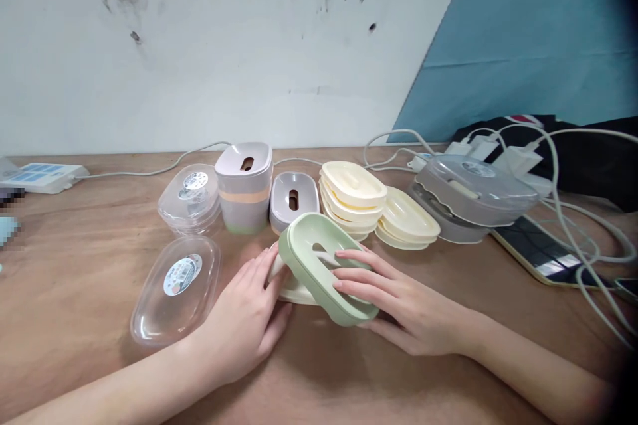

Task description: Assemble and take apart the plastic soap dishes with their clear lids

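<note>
A light green plastic dish [299, 259] with an oval hole in its floor is tilted up in my right hand [403, 305]. The fingers of that hand lie across the inside, and the thumb is underneath. My left hand [249, 312] closes around the edge of a cream plastic dish [298, 291], low behind the green one, which hides much of it. Nearest to my left forearm, a clear plastic lid [149, 319] with a round label lies on the table.
Behind my hands stand stacked clear lids [172, 199], a tall stack of grey dishes [244, 189], a shorter grey stack [304, 199] and cream trays [353, 186]. At the right are grey boxes with a clear lid [448, 176], a phone [533, 249] and white cables [558, 192].
</note>
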`<state>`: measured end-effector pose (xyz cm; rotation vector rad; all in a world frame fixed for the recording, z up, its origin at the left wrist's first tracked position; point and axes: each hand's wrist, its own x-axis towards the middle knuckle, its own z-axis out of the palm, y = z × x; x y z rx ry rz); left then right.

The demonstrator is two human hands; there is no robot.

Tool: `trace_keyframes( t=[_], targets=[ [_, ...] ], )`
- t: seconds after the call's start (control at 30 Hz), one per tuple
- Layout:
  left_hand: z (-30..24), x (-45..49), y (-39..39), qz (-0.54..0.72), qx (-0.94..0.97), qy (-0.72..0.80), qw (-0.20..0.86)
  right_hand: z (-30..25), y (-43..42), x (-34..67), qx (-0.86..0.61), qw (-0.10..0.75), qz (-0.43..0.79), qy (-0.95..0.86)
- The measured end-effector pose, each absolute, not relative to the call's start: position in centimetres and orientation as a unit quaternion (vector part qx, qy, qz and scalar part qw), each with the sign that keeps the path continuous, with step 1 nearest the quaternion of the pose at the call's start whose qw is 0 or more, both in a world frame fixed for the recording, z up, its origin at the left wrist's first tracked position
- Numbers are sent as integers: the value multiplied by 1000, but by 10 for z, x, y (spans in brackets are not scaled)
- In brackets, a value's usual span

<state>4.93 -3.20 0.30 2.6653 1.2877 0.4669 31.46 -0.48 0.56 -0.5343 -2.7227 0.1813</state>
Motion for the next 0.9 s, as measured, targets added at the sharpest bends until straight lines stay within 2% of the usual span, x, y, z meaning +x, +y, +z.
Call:
trace_keyframes(
  t=[0.23, 0.43, 0.73, 0.9],
  targets=[
    [1, 50, -36, 185, 881, 424, 102, 10, -6, 314, -199, 168, 88, -961],
    [-5, 49, -36, 255, 837, 458, 158, 11, -12, 308, -281, 211, 131, -927],
    [1, 48, -34, 244, 844, 446, 172, 19, -11, 313, -261, 197, 229, -917],
    [3, 49, -32, 242, 851, 436, 166, 16, -9, 312, -317, 184, 250, -896]
  ],
)
